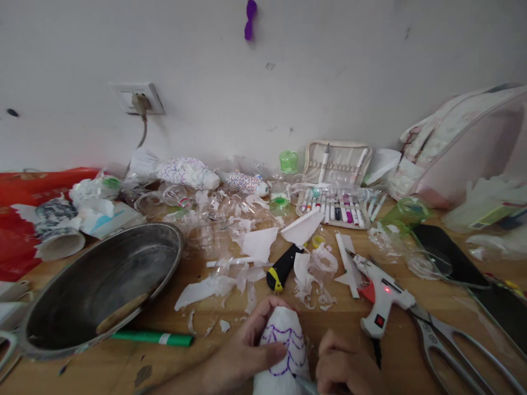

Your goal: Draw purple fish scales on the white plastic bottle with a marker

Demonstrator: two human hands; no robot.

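Observation:
My left hand (pixel 259 340) is wrapped round a white paper-covered fish body (pixel 286 323), its thumb lying across the front. Purple scalloped scale lines run over the white surface. At the bottom edge, my right hand (pixel 343 365) is closed on a marker (pixel 305 384), partly cut off by the frame. The marker's dark tip meets the fish near the lowest purple lines. Against the wall lie two finished-looking paper fish, a larger one (pixel 187 173) and a smaller one (pixel 246 182), both with coloured scale marks.
Paper scraps (pixel 259 244) and clear plastic pieces surround a black-yellow cutter (pixel 284 269). A metal basin (pixel 164 241) and green tube (pixel 175 339) are left. Rightward lie a lit glue gun (pixel 382 299), scissors (pixel 440 340) and phone (pixel 440 255). A marker case (pixel 337 145) stands behind, near a backpack (pixel 461 148).

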